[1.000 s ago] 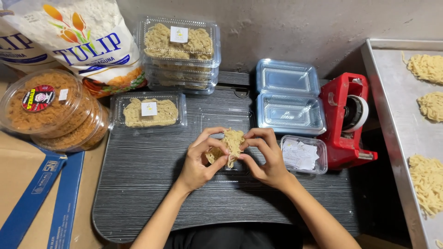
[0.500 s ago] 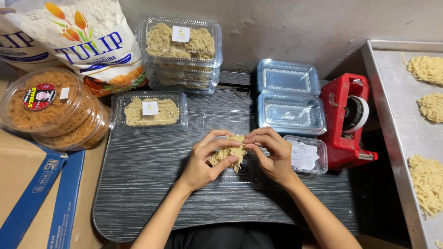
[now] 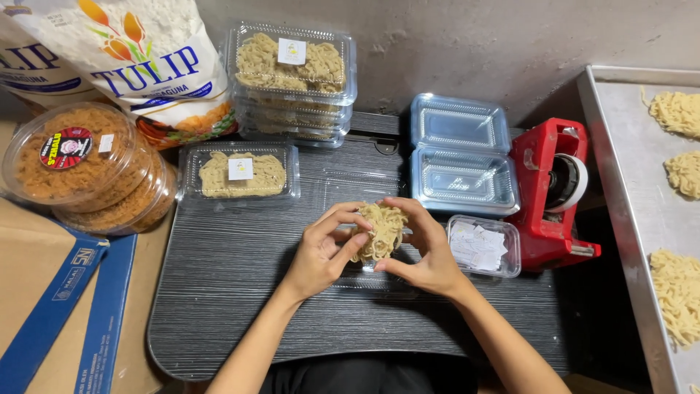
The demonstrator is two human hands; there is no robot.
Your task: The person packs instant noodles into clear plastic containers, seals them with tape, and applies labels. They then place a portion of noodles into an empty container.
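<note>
A red tape dispenser (image 3: pixel 548 191) stands beside empty clear containers (image 3: pixel 462 157).

Even overhead light, sharp focus, soft shadows under the hands, mild glare on plastic lids, dim lower edge

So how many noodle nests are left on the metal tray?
3 in view on the tray: one at the top, one below it, one lower down. The frame edge cuts the tray, so more may be hidden.

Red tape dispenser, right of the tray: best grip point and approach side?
Probably the red tape dispenser's upper body, from above, fingers across its flat side walls. The open clear container and the small box of labels crowd its left side; the metal tray's rim crowds its right.
</note>
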